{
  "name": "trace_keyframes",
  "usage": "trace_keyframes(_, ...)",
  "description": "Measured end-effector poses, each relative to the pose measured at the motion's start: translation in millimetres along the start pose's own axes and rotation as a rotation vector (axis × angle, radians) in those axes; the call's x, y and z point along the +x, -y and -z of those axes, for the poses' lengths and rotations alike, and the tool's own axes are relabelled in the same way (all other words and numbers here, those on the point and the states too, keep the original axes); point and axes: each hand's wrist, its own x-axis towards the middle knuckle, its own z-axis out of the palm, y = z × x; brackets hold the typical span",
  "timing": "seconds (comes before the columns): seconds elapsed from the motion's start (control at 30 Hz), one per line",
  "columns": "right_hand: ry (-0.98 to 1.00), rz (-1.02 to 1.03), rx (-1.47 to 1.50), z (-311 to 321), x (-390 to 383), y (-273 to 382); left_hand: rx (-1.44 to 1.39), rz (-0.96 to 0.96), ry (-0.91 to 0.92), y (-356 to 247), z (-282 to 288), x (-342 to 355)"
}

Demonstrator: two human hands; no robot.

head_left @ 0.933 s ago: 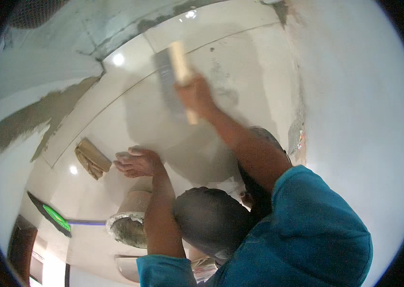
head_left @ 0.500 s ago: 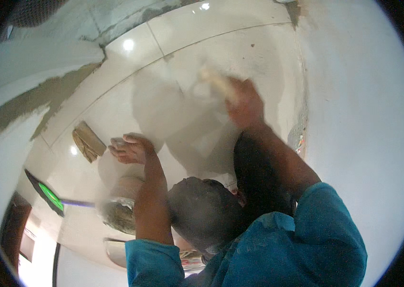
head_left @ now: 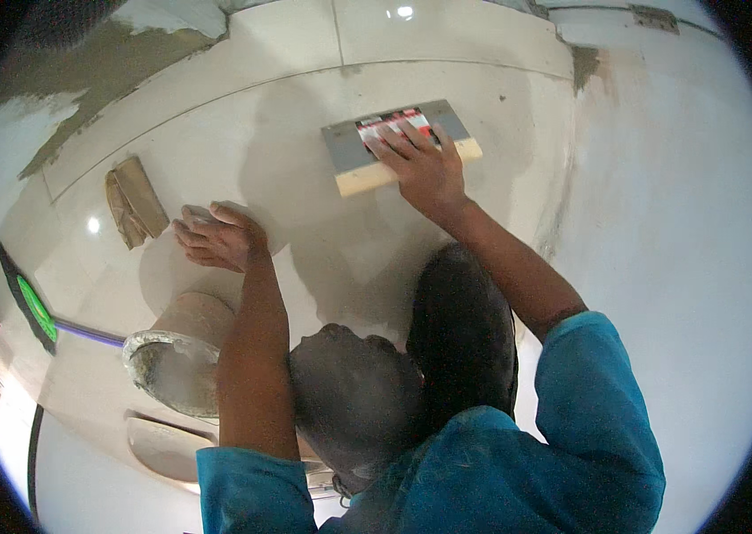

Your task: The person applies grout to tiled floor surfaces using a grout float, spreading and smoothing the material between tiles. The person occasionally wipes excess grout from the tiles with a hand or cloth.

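Note:
In the head view, my right hand [head_left: 420,156] is on a flat grey spreading tool [head_left: 447,120] with a light yellow edge strip and a red-and-white label, its fingers bent over the label. The tool lies crosswise against the pale tiled floor [head_left: 518,125]. My left hand [head_left: 220,236] holds nothing, fingers apart and loosely curved, low over the tiles. Beside it is a folded brown paper piece [head_left: 136,200]. My bent knees in dark trousers [head_left: 465,320] are below both hands.
A mortar-crusted bucket [head_left: 180,311] stands by my left forearm. Farther left lies a broom with a black and green head [head_left: 29,294] and purple handle. A shallow pan [head_left: 162,445] is behind the bucket. Grey mortar [head_left: 82,80] edges the upper left; a white wall [head_left: 678,249] bounds the right.
My right hand has turned the tool from lengthwise to crosswise, moving it rightward through a blurred swing. My left hand stays open. The camera view has shifted, with floor objects appearing higher and farther left.

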Motion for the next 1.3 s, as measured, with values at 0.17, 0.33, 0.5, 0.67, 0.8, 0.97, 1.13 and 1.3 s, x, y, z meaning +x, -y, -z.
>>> trace_keyframes(0.17,0.025,-0.030,-0.037,-12,6,-1,-0.058,0.020,0.006,0,0,0)
trace_keyframes(0.33,0.020,-0.027,-0.017,-16,21,-4,-0.070,0.017,-0.052,-3,1,0)
trace_keyframes(0.5,0.017,-0.035,-0.045,-14,28,1,-0.053,0.032,0.016,-3,2,-1)
trace_keyframes(0.67,-0.009,-0.050,0.040,-20,34,1,-0.058,0.055,0.045,-4,3,1)
trace_keyframes(0.8,-0.022,-0.030,0.060,-21,41,-4,-0.031,0.039,0.025,-5,2,1)
trace_keyframes(0.97,0.019,-0.053,0.000,-16,43,4,-0.059,0.023,0.020,-4,3,-2)
trace_keyframes(1.13,0.110,-0.063,0.020,-19,46,4,-0.061,0.011,-0.037,-3,2,-1)
trace_keyframes(1.3,0.109,-0.074,0.036,2,33,25,-0.085,0.028,-0.024,-3,-2,-1)
